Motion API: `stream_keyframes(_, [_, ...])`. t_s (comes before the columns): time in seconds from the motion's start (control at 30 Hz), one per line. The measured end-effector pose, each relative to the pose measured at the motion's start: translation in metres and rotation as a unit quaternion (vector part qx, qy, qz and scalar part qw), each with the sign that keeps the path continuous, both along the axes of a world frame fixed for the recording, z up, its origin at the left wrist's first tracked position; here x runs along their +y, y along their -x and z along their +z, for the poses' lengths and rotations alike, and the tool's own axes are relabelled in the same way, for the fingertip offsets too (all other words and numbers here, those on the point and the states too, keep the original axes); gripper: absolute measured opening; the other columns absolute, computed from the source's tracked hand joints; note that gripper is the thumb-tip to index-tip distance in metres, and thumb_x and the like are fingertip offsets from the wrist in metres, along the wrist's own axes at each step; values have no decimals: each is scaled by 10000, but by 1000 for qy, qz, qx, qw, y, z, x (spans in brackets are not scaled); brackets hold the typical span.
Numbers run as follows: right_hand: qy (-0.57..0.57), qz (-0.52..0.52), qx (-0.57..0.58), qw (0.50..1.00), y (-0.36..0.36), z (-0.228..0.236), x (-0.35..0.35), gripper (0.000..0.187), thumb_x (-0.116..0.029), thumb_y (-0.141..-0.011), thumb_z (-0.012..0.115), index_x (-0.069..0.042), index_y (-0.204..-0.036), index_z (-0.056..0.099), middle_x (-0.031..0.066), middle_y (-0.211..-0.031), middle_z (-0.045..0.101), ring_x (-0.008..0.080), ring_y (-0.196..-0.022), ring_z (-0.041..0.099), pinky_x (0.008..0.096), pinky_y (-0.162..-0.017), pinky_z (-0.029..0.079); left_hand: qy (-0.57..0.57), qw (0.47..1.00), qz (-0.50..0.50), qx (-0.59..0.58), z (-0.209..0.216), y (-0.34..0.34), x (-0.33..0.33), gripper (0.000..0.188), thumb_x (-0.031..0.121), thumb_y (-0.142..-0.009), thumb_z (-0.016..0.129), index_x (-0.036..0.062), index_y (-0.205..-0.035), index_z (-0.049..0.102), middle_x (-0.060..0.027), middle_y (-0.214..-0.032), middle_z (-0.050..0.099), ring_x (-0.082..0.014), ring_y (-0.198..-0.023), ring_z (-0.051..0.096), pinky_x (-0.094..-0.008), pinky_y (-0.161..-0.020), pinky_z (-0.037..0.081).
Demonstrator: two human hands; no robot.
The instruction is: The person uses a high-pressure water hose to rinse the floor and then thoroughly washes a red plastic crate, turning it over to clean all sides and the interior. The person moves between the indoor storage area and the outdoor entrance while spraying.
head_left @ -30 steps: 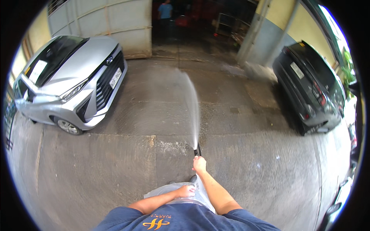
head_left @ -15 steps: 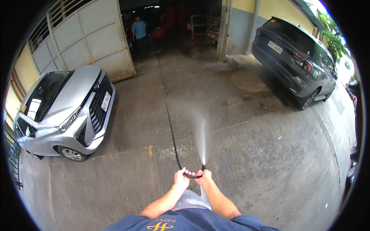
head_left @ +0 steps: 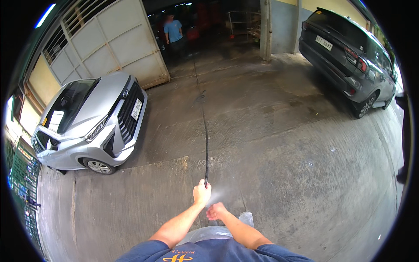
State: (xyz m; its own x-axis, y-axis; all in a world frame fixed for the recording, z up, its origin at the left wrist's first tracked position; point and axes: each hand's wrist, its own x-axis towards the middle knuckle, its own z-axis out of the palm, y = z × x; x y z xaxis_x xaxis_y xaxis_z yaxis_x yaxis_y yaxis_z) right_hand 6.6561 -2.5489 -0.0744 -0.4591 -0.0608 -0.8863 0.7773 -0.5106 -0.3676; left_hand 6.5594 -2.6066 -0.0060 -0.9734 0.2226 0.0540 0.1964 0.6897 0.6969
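Note:
My left hand (head_left: 201, 193) is closed round a black hose (head_left: 206, 150), which runs straight ahead over the wet ground. Close behind it, to the right, my right hand (head_left: 216, 211) is slightly blurred with its fingers turned left. Whether those fingers hold anything is unclear. A pale water spray (head_left: 218, 193) fans out in the gap between both hands. The nozzle it comes from does not show. Grey-white plastic-looking material (head_left: 246, 218) covers my front below the dark blue shirt (head_left: 218, 249).
A silver car (head_left: 94, 122) stands at the left, a dark grey SUV (head_left: 345, 56) at the far right. Behind the silver car is a large metal gate (head_left: 113, 39). A person in a blue shirt (head_left: 173, 30) stands in the dark doorway. Farther along, the hose has a small tangle (head_left: 201, 97).
The spray has shrunk from a tall forward jet to a small fan between my hands. My right hand has drawn back and left; my left hand has moved forward along the now straighter hose.

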Motion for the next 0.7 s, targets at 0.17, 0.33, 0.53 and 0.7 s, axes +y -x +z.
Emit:
stream_keyframes(0.17, [-662, -72, 270, 696, 28, 55, 18, 234, -150, -864, 605, -15, -1053, 585, 193, -1025, 645, 385, -931, 641, 454, -858, 516, 217, 959, -183, 20, -24, 0, -36, 190, 220, -857, 571, 45, -929, 596, -177, -750, 689, -411, -670, 662, -490, -636, 541])
stream_keyframes(0.33, [-562, 325, 382, 658, 77, 116, -20, 375, -281, -794, 671, 4, -1037, 649, 216, -1155, 639, 386, -1033, 639, 483, -897, 515, 63, 916, -346, 194, -68, -25, -30, 355, 292, -872, 530, 7, -1081, 566, -179, -887, 712, -385, -825, 685, -498, -751, 527])
stream_keyframes(0.53, [-370, 740, 241, 508, 70, 111, -70, 415, -333, -873, 625, -30, -1157, 637, 207, -1202, 645, 349, -1098, 638, 435, -958, 493, 184, 918, -350, -25, -29, -47, 4, 320, 224, -844, 547, -33, -1034, 544, -206, -789, 701, -390, -715, 699, -486, -659, 555])
stream_keyframes(0.7, [-462, 602, 163, 630, 54, 74, -86, 348, -233, -930, 508, -15, -1181, 611, 230, -1233, 621, 382, -1149, 608, 482, -992, 463, 207, 913, -349, -23, -10, -74, -14, 500, 193, -786, 595, -135, -1145, 478, -261, -948, 680, -392, -903, 687, -557, -833, 502])
